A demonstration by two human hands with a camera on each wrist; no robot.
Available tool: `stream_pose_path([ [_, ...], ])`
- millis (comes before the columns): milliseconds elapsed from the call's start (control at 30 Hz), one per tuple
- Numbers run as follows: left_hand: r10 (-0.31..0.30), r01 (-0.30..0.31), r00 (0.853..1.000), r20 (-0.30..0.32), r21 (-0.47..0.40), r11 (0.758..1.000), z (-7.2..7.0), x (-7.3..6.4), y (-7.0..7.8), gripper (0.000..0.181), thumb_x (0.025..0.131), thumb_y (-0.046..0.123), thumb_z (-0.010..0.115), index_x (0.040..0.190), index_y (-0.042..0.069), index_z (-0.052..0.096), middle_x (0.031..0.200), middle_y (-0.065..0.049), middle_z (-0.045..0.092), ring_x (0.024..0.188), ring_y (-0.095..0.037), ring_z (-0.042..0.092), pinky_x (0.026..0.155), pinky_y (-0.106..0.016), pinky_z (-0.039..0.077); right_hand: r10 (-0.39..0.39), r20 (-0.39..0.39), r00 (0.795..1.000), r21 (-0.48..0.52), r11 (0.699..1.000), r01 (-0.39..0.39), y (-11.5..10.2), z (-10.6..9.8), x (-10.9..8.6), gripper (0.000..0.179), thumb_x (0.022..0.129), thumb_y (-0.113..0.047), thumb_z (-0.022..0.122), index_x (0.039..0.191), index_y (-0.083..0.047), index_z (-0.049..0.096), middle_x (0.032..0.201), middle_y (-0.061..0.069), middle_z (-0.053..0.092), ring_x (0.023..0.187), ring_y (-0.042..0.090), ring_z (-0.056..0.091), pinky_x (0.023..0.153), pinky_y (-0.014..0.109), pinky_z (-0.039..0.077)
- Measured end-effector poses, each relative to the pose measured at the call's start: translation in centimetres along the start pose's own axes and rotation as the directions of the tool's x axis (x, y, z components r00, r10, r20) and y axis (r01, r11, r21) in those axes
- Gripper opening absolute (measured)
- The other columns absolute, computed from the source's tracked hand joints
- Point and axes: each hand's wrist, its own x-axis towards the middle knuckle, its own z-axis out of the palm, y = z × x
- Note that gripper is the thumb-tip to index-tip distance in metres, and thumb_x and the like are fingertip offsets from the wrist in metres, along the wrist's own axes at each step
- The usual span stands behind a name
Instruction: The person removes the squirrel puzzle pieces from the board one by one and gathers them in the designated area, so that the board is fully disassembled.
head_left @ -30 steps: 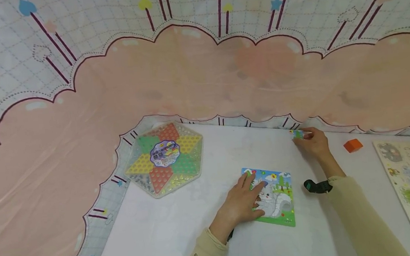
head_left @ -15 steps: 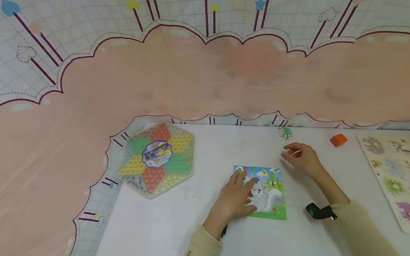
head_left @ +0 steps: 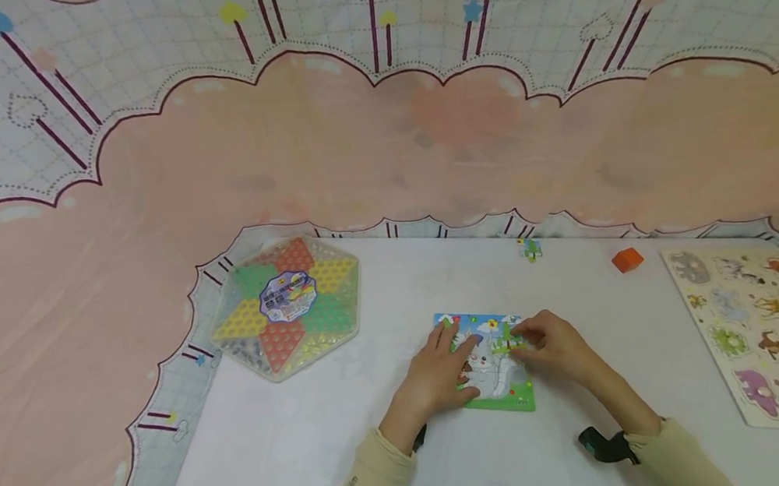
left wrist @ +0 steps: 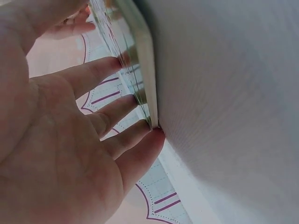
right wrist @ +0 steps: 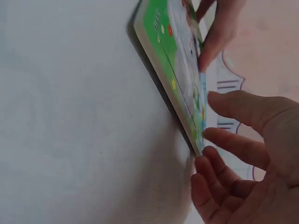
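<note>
A square jigsaw puzzle (head_left: 499,400) with a pale squirrel, green grass and blue sky lies on the table. Across its left part rests my left hand (head_left: 433,372), fingers spread. In the left wrist view, the fingertips of my left hand (left wrist: 70,135) touch the board's edge. At the upper right corner, thumb and forefinger of my right hand (head_left: 560,344) pinch a puzzle piece (head_left: 506,339) with trees, over the board. In the right wrist view, the curled fingers of my right hand (right wrist: 261,144) partly hide that corner. One loose puzzle piece (head_left: 529,249) lies farther back.
A hexagonal game board (head_left: 290,307) with coloured triangles lies at the left. An orange block (head_left: 627,259) sits back right, near a wooden animal board (head_left: 706,353) at the right. Patterned cloth (head_left: 366,143) hangs behind the white table (head_left: 297,455).
My right hand has left the loose piece at the back and come toward me to the puzzle's upper right corner. My left hand stays on the puzzle. The head view has shifted slightly right.
</note>
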Motion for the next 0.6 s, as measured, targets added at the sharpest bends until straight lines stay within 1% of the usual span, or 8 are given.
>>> stream_pose_path([
  [133, -0.006, 0.006, 1.000, 0.000, 0.002, 1.000, -0.1, -0.2, -0.1, 0.076, 0.086, 0.045, 0.074, 0.150, 0.020, 0.043, 0.157, -0.014, 0.029, 0.146, -0.034, 0.023, 0.109, -0.039, 0.039, 0.037, 0.030, 0.999, -0.066, 0.997, -0.035, -0.5, 0.4, -0.4, 0.040, 0.076, -0.019, 0.086, 0.108, 0.001, 0.074, 0.090, 0.005, 0.055, 0.078, 0.018, 0.046, 0.067, 0.029, 0.039],
  [267, 0.000, 0.000, 1.000, -0.007, 0.009, 1.000, -0.1, -0.2, -0.1, 0.075, 0.086, 0.045, 0.074, 0.150, 0.019, 0.043, 0.157, -0.014, 0.029, 0.146, -0.035, 0.023, 0.109, -0.037, 0.038, 0.048, 0.032, 0.998, -0.105, 0.993, -0.044, -1.0, 0.6, -0.6, 0.045, 0.073, -0.019, 0.088, 0.110, 0.003, 0.073, 0.092, 0.005, 0.055, 0.077, 0.017, 0.045, 0.065, 0.028, 0.038],
  [367, 0.004, -0.004, 1.000, -0.010, 0.009, 1.000, -0.1, -0.2, -0.1, 0.075, 0.087, 0.045, 0.073, 0.150, 0.019, 0.043, 0.157, -0.014, 0.029, 0.146, -0.035, 0.024, 0.109, -0.036, 0.038, 0.062, 0.027, 0.998, -0.117, 0.991, -0.058, -1.2, 0.6, -0.7, 0.043, 0.072, -0.017, 0.088, 0.107, 0.003, 0.074, 0.091, 0.004, 0.055, 0.077, 0.017, 0.046, 0.065, 0.028, 0.038],
  [500, 0.004, -0.004, 1.000, -0.013, 0.010, 1.000, 0.0, -0.2, 0.1, 0.075, 0.086, 0.044, 0.074, 0.150, 0.018, 0.044, 0.156, -0.015, 0.030, 0.145, -0.035, 0.024, 0.109, -0.035, 0.038, 0.071, 0.025, 0.997, -0.112, 0.991, -0.068, -1.4, 0.6, -0.9, 0.036, 0.071, -0.016, 0.089, 0.099, 0.001, 0.077, 0.090, 0.003, 0.055, 0.076, 0.017, 0.047, 0.065, 0.028, 0.039],
  [600, -0.001, 0.001, 1.000, -0.012, 0.010, 1.000, 0.0, -0.2, 0.2, 0.075, 0.086, 0.045, 0.074, 0.150, 0.019, 0.044, 0.156, -0.014, 0.030, 0.145, -0.035, 0.024, 0.110, -0.035, 0.037, 0.058, 0.025, 0.998, -0.115, 0.992, -0.055, -1.3, 0.6, -1.0, 0.031, 0.071, -0.016, 0.089, 0.095, -0.001, 0.077, 0.089, 0.003, 0.055, 0.077, 0.016, 0.047, 0.066, 0.029, 0.040],
])
